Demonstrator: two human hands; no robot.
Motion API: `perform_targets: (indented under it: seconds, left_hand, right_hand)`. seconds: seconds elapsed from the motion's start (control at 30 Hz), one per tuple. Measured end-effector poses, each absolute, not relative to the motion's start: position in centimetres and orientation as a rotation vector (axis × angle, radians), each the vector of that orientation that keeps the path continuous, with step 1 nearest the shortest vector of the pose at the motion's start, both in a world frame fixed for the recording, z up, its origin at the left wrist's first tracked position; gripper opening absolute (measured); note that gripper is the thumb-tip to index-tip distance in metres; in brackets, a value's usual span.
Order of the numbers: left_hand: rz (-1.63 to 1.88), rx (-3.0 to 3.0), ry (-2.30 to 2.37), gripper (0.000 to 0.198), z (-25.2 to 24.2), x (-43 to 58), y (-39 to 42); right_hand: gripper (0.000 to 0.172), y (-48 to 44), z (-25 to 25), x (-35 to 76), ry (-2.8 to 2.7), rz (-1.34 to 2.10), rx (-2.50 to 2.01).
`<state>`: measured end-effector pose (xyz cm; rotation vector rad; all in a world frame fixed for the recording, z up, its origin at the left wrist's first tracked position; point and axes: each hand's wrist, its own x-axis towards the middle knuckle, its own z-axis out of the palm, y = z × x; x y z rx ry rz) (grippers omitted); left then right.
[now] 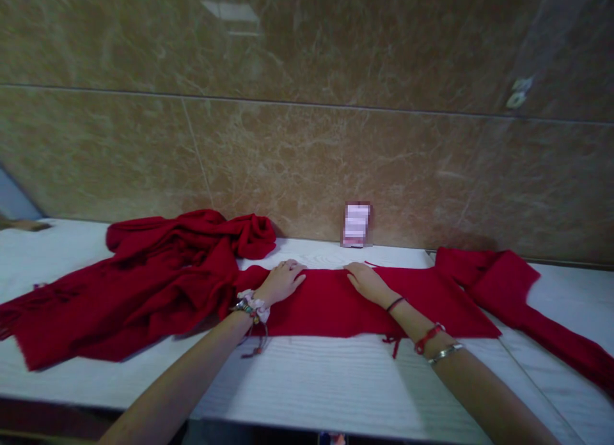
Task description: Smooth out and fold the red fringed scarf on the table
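Observation:
A long red cloth [316,304] lies flat across the middle of the white table, its right part folded over and trailing off to the right edge. My left hand [283,281] rests on its upper part, fingers spread on the fabric. Farther right, my right hand [367,282] lies on the same cloth near its far edge, fingers extended. Neither hand grips anything. To the left, a bunched red fabric [177,285] with a fringed end is heaped in folds, meeting the flat part beside my left hand.
Behind the cloth, a phone [356,225] leans upright against the brown marbled wall [307,157]. A brown object [29,226] lies at the far left of the white table [297,381]. The table's front edge runs below my forearms.

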<state>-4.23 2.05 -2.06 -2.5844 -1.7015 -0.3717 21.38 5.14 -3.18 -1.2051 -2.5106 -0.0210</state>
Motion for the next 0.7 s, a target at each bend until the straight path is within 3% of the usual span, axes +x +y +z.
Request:
perform_targets:
  seconds: [0.3, 0.5, 0.7]
  left_hand:
    - [-0.333, -2.898, -1.729, 0.017, 1.6, -5.1, 5.9]
    - [-0.375, -2.981, -1.646, 0.015, 2.9, -5.2, 5.8]
    - [-0.308, -2.95, -1.512, 0.023, 3.1, -5.4, 5.6]
  right_hand:
    - [0.018, 5.2, -2.8, 21.4, -2.381, 0.029, -1.212]
    - [0.015, 5.3, -3.0, 21.5, -2.269, 0.181, -1.221]
    - [0.015, 5.5, -2.8, 21.6, -2.26, 0.098, -1.142]
